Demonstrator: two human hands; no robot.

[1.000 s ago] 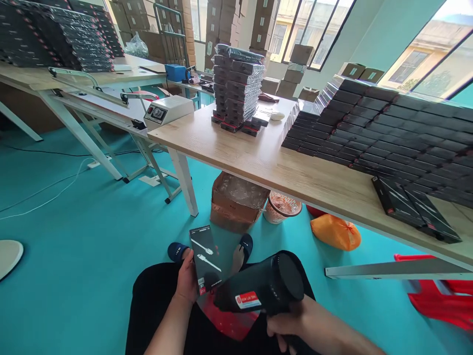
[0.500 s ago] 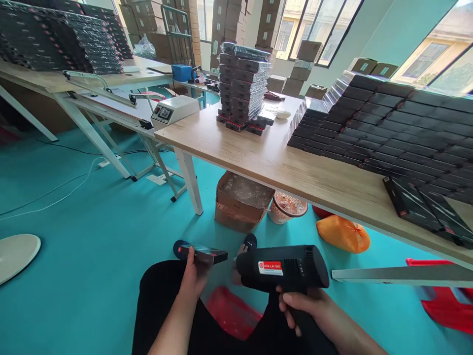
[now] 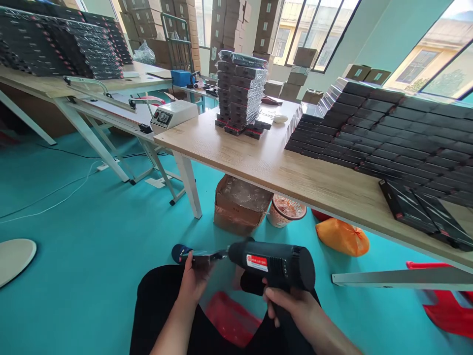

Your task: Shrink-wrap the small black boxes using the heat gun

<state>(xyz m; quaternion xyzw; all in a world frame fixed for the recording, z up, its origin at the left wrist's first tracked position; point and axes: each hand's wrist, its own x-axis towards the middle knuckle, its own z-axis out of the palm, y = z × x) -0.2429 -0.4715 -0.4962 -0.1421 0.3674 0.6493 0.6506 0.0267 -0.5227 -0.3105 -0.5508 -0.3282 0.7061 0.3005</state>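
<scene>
My right hand (image 3: 290, 303) is wrapped round the handle of a black heat gun (image 3: 275, 261) with a red and white label. The gun's nozzle points left, close to the right end of a flat black box (image 3: 202, 259). That box, with a shiny film-like surface, is gripped by my left hand (image 3: 195, 281), thumb on its near side. Both hands are above my lap. Part of the box is hidden by my fingers, and its right end looks blurred.
Stacks of black boxes (image 3: 391, 133) stand on the wooden table (image 3: 254, 162). A shorter wrapped stack (image 3: 242, 93) rises near its left end. Below are a carton of clear film (image 3: 236, 212), a patterned basket (image 3: 279, 217) and an orange bag (image 3: 343, 236). A sealing machine (image 3: 175, 114) is at left.
The heat gun has shifted left, bringing its nozzle up to the box. The box in my left hand has turned, and its side now appears narrower.
</scene>
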